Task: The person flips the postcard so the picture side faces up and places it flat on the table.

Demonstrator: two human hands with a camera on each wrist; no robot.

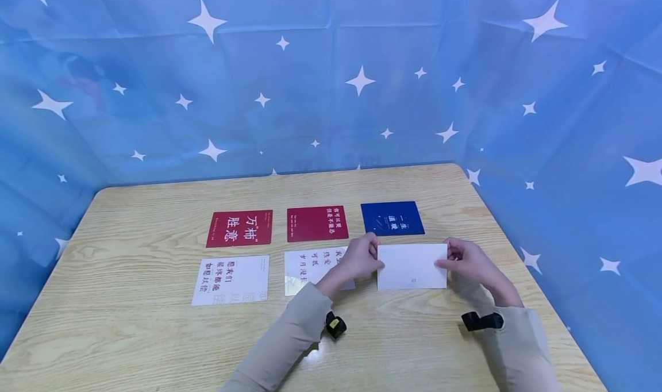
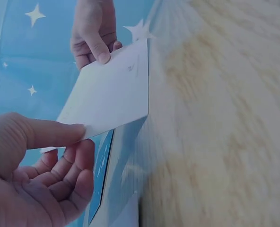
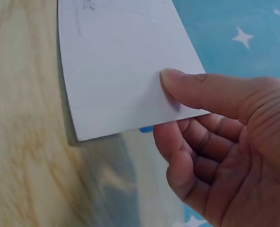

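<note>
Both hands hold one white card [image 1: 412, 265] by its short sides, its mostly blank face toward me and a small printed mark low on it. My left hand [image 1: 362, 258] pinches the left edge, thumb in front and fingers behind, as the left wrist view also shows. At the right edge, my right hand [image 1: 469, 260] pinches the card the same way; the right wrist view shows its thumb [image 3: 201, 92] pressed on the face. Just behind the held card lies a blue card [image 1: 392, 218]. A white card with dark characters [image 1: 305, 271] is partly hidden under my left hand and forearm.
Two red cards [image 1: 239, 229] [image 1: 318, 224] lie in the back row with the blue one. Another white card [image 1: 230, 280] lies at the front left. Everything rests on a wooden table [image 1: 129, 334], with a blue star-patterned cloth [image 1: 310, 64] hanging behind and at the sides.
</note>
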